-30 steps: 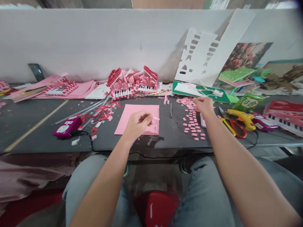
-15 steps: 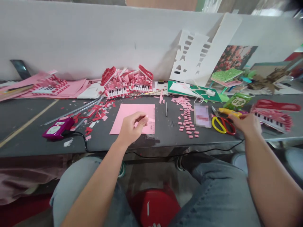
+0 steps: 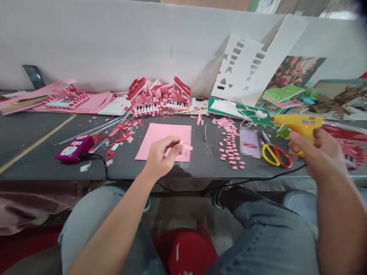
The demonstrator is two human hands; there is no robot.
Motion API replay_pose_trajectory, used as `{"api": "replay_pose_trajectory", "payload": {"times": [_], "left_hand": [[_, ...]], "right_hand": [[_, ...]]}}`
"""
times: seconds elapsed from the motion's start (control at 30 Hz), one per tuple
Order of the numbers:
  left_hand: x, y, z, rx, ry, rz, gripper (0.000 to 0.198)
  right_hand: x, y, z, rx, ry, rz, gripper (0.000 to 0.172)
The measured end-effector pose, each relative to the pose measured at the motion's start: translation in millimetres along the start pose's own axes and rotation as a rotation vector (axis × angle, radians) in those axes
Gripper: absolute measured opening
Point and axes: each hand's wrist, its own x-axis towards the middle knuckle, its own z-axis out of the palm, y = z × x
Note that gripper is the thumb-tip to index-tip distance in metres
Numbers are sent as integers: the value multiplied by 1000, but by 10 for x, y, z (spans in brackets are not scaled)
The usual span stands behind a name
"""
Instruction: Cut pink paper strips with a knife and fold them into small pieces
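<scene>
A yellow glue gun (image 3: 304, 124) is at the right of the frame, its nozzle pointing left and a small orange light showing on its side. The right hand (image 3: 322, 152) is wrapped around its handle. Near the centre, the left hand (image 3: 162, 158) pinches a small pink strip (image 3: 187, 147) between thumb and fingers, over the lower part of a pink sheet (image 3: 169, 131) lying on the dark desk (image 3: 172, 172). The two hands are well apart.

Right of the sheet lies a slim metal tool (image 3: 205, 133), then a cluster of small pink pieces (image 3: 233, 151) in loose rows, with flat pink scraps (image 3: 225, 124) just above. Beside these is a pale rectangular item (image 3: 250, 143), its surface blurred out. Scissors (image 3: 271, 154) with one yellow and one red handle rest between it and the right hand.

At the left, a purple power block (image 3: 73, 149) sits near scattered red and pink cuttings (image 3: 120, 133); a black cord (image 3: 106, 168) runs from it past the desk's front edge toward the right hand. Red-and-pink piano models (image 3: 146, 109) stand at upper centre, against the pale partition (image 3: 100, 46). White cut-out sheets (image 3: 246, 61) lean on it at upper right, beside a flower picture (image 3: 295, 72).
</scene>
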Motion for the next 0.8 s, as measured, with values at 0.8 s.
{"api": "replay_pose_trajectory", "payload": {"times": [0.8], "left_hand": [[85,227,147,-174,-10,-120,37]], "right_hand": [[-995,-849,848,-74,-312,-239,34]]}}
